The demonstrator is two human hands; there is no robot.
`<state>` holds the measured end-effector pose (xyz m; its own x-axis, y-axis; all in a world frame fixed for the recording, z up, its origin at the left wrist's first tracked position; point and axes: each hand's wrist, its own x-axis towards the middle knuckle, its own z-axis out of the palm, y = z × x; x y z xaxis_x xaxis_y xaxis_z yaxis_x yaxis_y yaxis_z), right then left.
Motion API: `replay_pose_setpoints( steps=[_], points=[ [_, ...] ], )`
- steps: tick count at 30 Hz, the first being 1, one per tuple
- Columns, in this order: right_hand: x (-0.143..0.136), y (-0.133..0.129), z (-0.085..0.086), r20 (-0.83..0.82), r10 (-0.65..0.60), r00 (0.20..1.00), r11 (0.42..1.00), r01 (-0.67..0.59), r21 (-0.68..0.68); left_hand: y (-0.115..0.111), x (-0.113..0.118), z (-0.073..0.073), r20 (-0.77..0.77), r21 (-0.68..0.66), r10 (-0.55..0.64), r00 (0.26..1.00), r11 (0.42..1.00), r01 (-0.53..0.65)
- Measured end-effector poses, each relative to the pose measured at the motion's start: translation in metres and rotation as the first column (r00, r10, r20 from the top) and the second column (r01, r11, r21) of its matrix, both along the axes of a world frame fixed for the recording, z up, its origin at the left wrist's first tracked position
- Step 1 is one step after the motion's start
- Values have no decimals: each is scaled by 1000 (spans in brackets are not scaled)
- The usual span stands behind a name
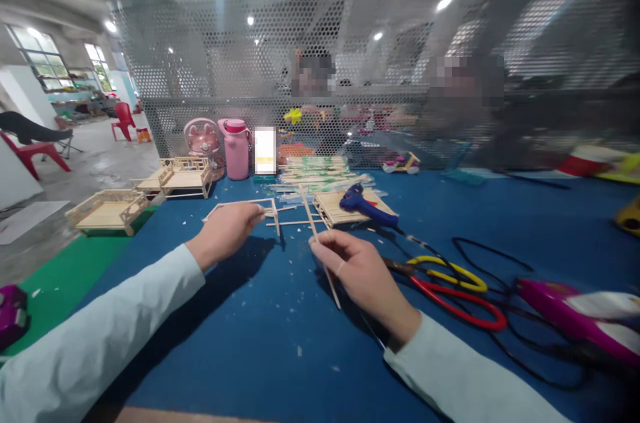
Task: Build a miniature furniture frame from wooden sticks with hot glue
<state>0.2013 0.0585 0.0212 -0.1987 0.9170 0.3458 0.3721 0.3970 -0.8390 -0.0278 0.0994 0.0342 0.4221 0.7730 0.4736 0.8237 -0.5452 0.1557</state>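
Note:
My left hand (pixel 227 233) pinches a small frame of thin wooden sticks (pixel 275 216) above the blue table. Between the thumb and fingers of my right hand (pixel 353 269) is a single thin wooden stick (pixel 331 281), slanting from upper left to lower right. A few loose sticks (pixel 295 223) lie between and beyond the hands. Behind my right hand, a blue glue gun (pixel 373 208) rests on a flat wooden slatted piece (pixel 327 207). Scissors with yellow and red handles (pixel 457 299) lie to the right of that hand.
Small wooden bed-like models (pixel 107 211) stand at the left. A pink flask (pixel 237 151), bundled sticks (pixel 320 171) and a perforated metal screen (pixel 220 69) are at the back. Black cables and a magenta tool (pixel 575 316) lie right. People are behind the screen.

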Motion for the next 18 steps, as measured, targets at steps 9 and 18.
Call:
replay_pose_setpoints(
  steps=[9,18],
  points=[
    [-21,-20,8,201,0,980,934,-72,349,-27,-1,41,444,59,-67,894,997,46],
    [-21,-25,0,234,-68,970,940,-16,342,-42,6,8,507,259,-83,858,964,-60]
  ],
)
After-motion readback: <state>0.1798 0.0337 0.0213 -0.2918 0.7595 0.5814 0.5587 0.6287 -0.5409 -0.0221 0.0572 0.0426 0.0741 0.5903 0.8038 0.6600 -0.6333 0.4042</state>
